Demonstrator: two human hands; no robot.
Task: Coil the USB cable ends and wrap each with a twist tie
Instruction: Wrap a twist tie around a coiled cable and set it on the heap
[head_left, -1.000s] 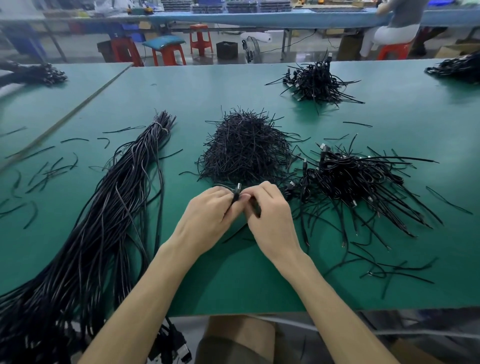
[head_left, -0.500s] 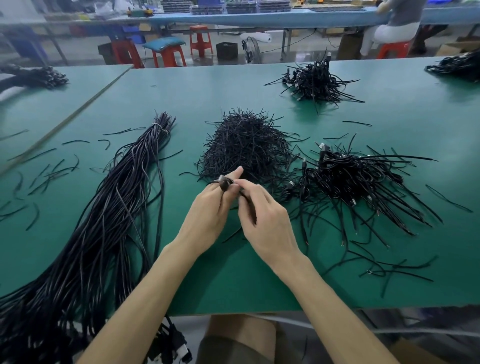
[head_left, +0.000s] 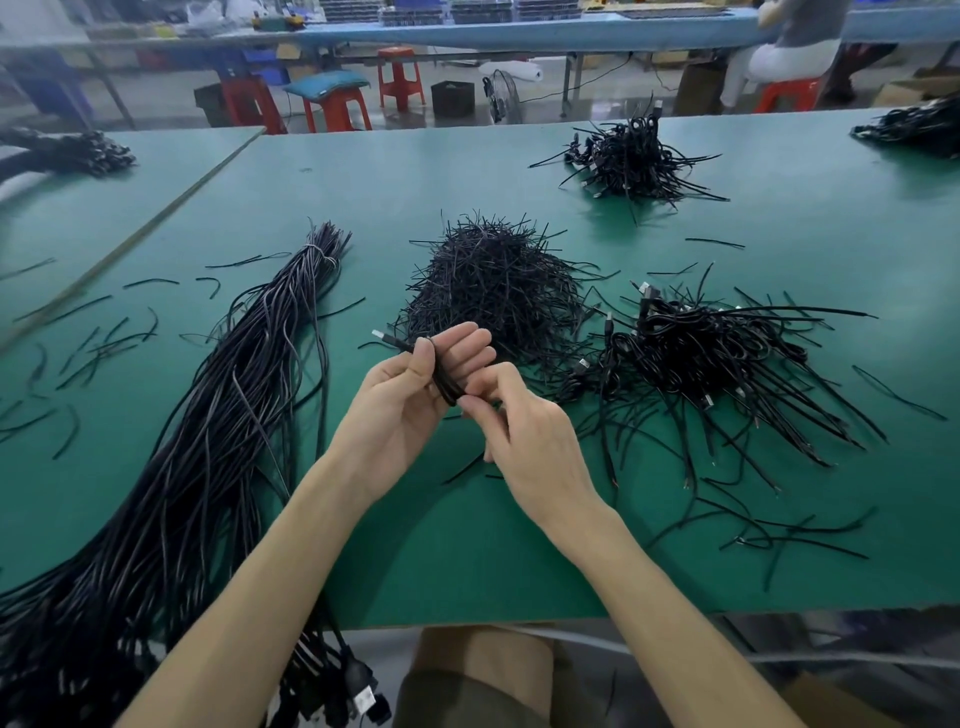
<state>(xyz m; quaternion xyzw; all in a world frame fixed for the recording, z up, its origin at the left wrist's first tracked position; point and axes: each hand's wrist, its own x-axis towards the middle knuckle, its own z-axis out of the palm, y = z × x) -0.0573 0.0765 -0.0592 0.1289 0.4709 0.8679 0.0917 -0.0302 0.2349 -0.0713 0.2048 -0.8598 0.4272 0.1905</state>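
Observation:
My left hand (head_left: 410, 395) holds a coiled black USB cable end (head_left: 444, 382) across its palm, thumb pressed over the coil, with the metal plug (head_left: 381, 336) sticking out to the upper left. My right hand (head_left: 524, 431) pinches the coil's lower end with thumb and fingertips; whether a twist tie is between them is hidden. Behind the hands lies a heap of black twist ties (head_left: 493, 286). A long bundle of uncoiled cables (head_left: 208, 447) runs along the left. To the right sits a pile of coiled, tied cables (head_left: 701, 353).
The green table (head_left: 519, 561) ends just in front of me. A second tied pile (head_left: 631, 156) sits farther back, and loose ties (head_left: 98, 348) are scattered at the left. Red stools and a seated person are beyond the table.
Both hands rose from the table toward the tie heap. My left hand turned palm-up and opened its fingers under the coil; the plug now points up-left.

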